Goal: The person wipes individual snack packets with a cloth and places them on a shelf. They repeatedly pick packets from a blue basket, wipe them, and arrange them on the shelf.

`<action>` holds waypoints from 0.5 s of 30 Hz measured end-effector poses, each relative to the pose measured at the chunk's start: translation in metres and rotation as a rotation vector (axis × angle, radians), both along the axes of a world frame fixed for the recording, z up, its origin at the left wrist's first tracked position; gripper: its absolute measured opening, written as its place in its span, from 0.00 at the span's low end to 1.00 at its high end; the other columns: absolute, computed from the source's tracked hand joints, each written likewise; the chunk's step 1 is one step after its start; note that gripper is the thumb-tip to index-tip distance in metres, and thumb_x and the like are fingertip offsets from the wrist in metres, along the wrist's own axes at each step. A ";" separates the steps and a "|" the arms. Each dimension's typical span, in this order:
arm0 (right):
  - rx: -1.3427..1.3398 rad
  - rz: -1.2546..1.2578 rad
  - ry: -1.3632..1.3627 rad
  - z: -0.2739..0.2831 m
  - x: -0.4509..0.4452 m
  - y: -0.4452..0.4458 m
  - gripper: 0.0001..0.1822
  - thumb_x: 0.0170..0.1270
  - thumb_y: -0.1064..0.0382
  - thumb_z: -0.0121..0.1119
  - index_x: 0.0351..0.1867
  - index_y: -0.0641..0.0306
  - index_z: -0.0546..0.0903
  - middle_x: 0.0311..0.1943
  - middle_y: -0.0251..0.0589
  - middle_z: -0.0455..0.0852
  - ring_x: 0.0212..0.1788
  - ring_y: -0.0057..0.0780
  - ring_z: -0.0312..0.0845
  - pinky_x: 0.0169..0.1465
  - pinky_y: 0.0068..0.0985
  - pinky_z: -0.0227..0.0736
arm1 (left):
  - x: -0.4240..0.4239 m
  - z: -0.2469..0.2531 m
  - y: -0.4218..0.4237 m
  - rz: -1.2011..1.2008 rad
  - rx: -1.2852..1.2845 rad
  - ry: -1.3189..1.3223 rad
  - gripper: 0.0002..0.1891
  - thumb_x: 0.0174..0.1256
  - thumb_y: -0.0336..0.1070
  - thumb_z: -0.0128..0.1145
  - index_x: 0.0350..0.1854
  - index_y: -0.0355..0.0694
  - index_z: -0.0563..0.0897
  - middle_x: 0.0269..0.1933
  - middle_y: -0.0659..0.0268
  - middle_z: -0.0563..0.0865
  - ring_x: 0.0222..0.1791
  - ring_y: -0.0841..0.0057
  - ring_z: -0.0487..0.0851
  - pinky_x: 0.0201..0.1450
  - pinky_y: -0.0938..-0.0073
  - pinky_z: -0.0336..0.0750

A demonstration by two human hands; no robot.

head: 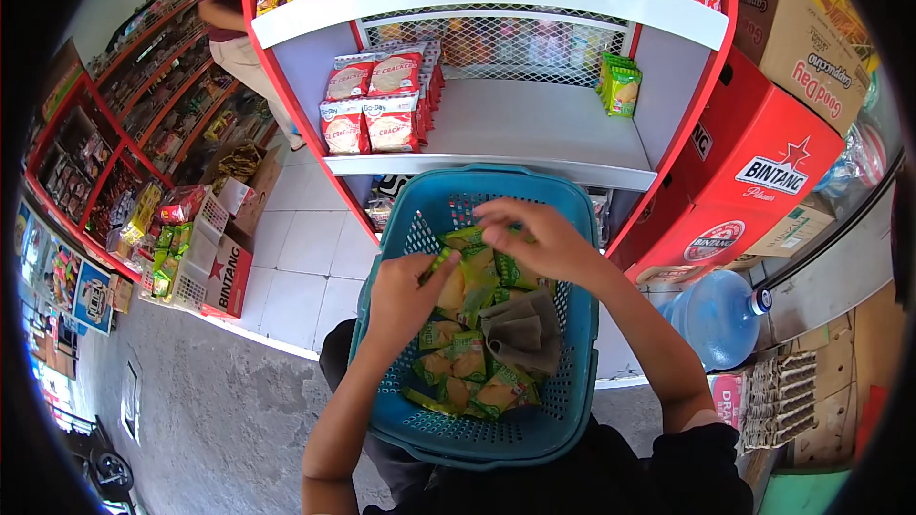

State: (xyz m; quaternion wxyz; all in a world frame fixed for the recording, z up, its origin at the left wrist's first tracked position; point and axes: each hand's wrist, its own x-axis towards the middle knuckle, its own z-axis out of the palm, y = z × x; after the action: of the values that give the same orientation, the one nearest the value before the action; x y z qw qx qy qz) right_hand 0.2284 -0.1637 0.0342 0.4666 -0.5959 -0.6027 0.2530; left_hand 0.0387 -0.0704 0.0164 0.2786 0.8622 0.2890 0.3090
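A blue-green plastic basket rests on the person's lap, in front of a red-framed shelf. Inside it lie several green snack packets and a crumpled grey-brown cloth. My left hand, at the basket's left side, pinches the edge of a green packet between thumb and fingers. Over the far right part of the basket is my right hand, its fingers bent and slightly blurred; no packet shows clearly in it. On the shelf, green packets stand at the right and red-and-white rice cracker packs at the left.
Red cartons are stacked right of the shelf, with a large blue water bottle below them. Egg trays stand lower right. At the left are a white crate of snacks and a person beside the shelf.
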 end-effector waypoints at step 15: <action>-0.061 -0.128 0.187 0.038 0.099 0.005 0.27 0.48 0.48 0.70 0.43 0.62 0.76 0.39 0.37 0.79 0.36 0.27 0.80 0.37 0.23 0.75 | -0.001 0.020 -0.003 -0.002 -0.473 -0.222 0.14 0.69 0.36 0.48 0.32 0.30 0.80 0.19 0.67 0.79 0.20 0.86 0.76 0.25 0.86 0.69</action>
State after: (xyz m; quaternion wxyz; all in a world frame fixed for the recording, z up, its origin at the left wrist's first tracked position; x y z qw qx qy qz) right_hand 0.3271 -0.1588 0.0718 0.5177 -0.6209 -0.5093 0.2952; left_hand 0.0374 -0.0731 0.0365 0.5028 0.7343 0.3199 0.3252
